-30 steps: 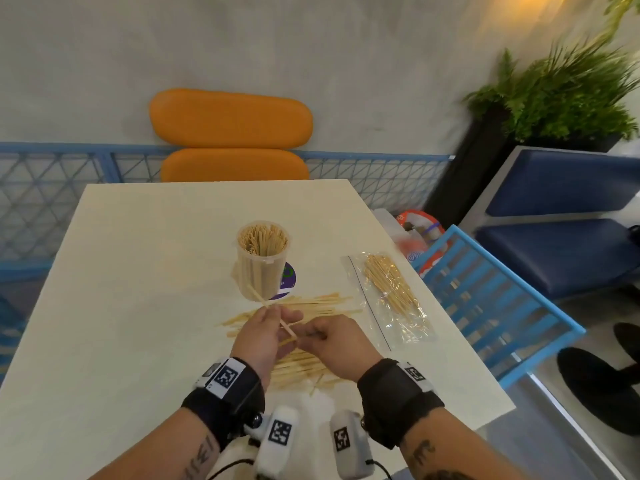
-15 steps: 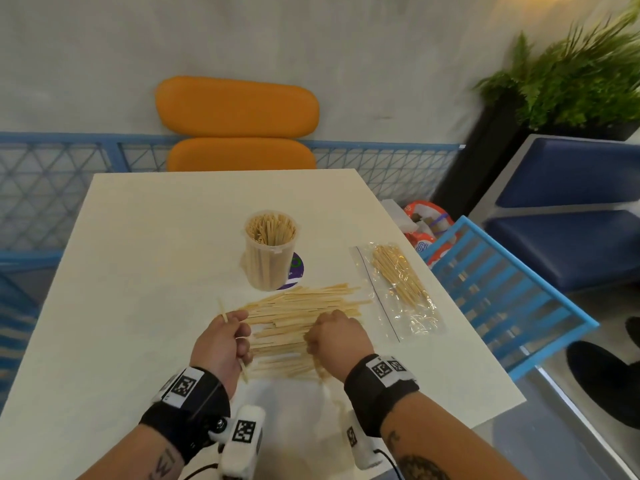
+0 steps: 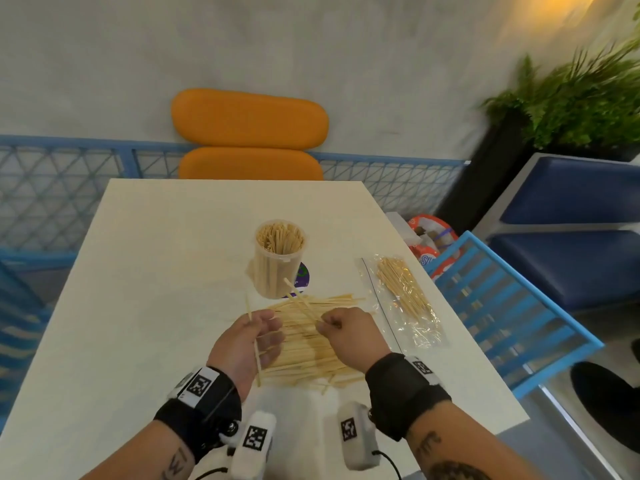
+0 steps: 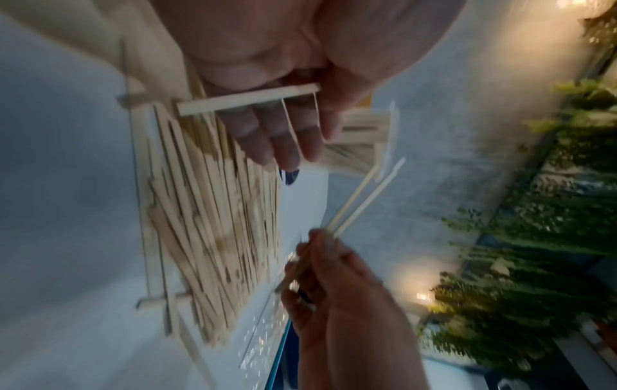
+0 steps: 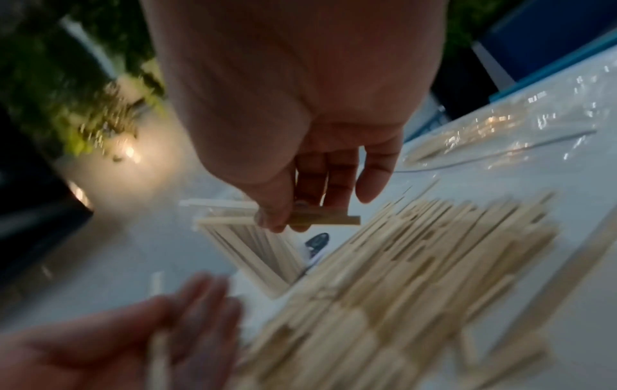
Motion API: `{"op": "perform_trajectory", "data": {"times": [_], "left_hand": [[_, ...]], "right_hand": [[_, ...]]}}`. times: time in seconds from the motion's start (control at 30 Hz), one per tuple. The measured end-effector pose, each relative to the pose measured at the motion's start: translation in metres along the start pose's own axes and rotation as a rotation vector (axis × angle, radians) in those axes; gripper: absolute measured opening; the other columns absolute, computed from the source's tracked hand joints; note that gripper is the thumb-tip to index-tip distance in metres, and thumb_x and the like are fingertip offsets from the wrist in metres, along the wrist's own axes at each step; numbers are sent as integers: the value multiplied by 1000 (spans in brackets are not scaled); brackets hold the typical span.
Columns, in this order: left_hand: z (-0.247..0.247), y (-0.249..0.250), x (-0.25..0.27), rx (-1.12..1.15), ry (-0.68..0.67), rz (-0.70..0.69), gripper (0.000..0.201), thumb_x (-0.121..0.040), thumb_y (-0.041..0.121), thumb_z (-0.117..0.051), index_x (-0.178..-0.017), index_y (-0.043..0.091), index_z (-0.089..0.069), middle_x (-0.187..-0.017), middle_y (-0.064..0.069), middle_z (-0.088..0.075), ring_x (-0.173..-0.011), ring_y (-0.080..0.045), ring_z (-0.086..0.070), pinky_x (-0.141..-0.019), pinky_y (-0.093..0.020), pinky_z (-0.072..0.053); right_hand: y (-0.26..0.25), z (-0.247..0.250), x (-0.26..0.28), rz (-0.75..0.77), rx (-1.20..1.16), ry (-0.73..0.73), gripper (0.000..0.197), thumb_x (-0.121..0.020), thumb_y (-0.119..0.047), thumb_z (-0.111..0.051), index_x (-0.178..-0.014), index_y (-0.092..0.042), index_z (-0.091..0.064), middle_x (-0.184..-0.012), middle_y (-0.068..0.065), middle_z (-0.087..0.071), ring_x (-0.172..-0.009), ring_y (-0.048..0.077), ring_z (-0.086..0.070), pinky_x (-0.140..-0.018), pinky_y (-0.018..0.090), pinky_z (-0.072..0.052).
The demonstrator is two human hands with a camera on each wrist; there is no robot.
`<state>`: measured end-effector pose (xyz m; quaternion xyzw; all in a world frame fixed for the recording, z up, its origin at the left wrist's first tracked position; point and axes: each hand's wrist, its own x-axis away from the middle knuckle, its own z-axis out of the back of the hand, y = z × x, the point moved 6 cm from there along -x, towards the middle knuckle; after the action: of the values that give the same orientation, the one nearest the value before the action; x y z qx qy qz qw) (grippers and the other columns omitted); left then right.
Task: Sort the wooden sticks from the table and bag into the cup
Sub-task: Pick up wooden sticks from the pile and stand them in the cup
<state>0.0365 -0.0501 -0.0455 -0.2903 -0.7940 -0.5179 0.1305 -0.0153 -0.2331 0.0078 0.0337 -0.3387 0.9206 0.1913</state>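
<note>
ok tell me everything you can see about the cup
The cup is a tall, round container of see-through, faintly cloudy plastic, lidless and upright on the pale table. It is packed with wooden sticks standing on end, their tips filling the open mouth. Its base rests partly on a dark purple round disc. It stands just beyond the loose pile of sticks, left of the clear bag. Neither hand touches it.

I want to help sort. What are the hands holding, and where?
Left hand holds one stick mid-length; right hand pinches two sticks near their lower ends.
</note>
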Motion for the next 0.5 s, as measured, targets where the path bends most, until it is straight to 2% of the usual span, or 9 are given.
{"op": "perform_trajectory", "data": {"times": [0.07, 0.1, 0.17, 0.23, 0.27, 0.33, 0.4, 0.47, 0.5], "left_hand": [[-24, -8, 1, -23, -108, 26, 27, -107, 22, -43, -118, 11, -64, -113, -5, -74, -102, -23, -69, -90, -42, -51], [-36, -11, 3, -16, -152, 37, 27, -107, 23, -43, -119, 11, -64, -115, -4, -74, -104, -22, -69, -90, -41, -51], [-53, -17, 5, 17, -193, 48, 28, -107, 22, -43, -118, 10, -65, -111, -5, -74, -96, -21, -68, -86, -39, -52], [-65, -22, 6, -14, -196, 48, 29, -108, 20, -40, -112, 10, -67, -107, -8, -73, -89, -22, -65, -80, -37, -49], [-68, -23, 7, -48, -190, 44, 29, -108, 20, -39, -107, 10, -67, -107, -9, -74, -89, -22, -64, -78, -36, -48], [-70, -21, 7, -66, -172, 46, 27, -108, 19, -38, -101, 9, -62, -108, -9, -75, -91, -23, -66, -74, -34, -50], [-67, -17, 5, -20, -141, 45, 25, -108, 17, -37, -97, 7, -57, -98, -12, -73, -83, -26, -67, -72, -38, -53], [-61, -14, 2, 32, -97, 42, 24, -109, 16, -36, -96, 6, -54, -81, -11, -63, -71, -27, -62, -76, -43, -55], [-58, -13, 0, 37, -80, 36, 25, -109, 15, -36, -95, 6, -54, -75, -9, -57, -65, -24, -57, -72, -42, -53]], "right_hand": [[-6, 1, 3, -2, -91, -7, 36, -93, -27, -65, -62, -14, -53, -57, -8, -42, -51, 5, -37, -50, 17, -30], [-8, 0, 5, -15, -139, -16, 34, -91, -26, -66, -63, -10, -56, -58, -6, -44, -51, 5, -37, -51, 18, -32], [-8, -5, 8, -45, -229, -18, 31, -87, -26, -68, -73, 1, -62, -62, 3, -51, -54, 10, -42, -54, 25, -38], [-4, -7, 11, -51, -261, 1, 34, -87, -25, -70, -76, 6, -65, -67, 6, -60, -57, 10, -50, -57, 29, -42], [-3, -8, 13, -33, -278, 2, 30, -87, -25, -71, -76, 4, -68, -72, 0, -67, -60, 5, -56, -61, 28, -46], [1, -6, 17, -6, -283, -12, 18, -86, -24, -74, -85, -7, -77, -79, -16, -71, -66, -11, -59, -64, 13, -46], [7, -1, 21, 8, -208, -8, 13, -87, -28, -73, -94, -18, -79, -82, -14, -70, -68, -14, -57, -63, 4, -39], [14, 5, 24, 23, -104, 27, 14, -91, -34, -69, -94, -23, -77, -90, -11, -72, -72, -10, -57, -64, 5, -38], [17, 7, 26, 30, -73, 47, 14, -93, -34, -66, -95, -24, -75, -94, -11, -72, -76, -7, -58, -67, 7, -39]]}}
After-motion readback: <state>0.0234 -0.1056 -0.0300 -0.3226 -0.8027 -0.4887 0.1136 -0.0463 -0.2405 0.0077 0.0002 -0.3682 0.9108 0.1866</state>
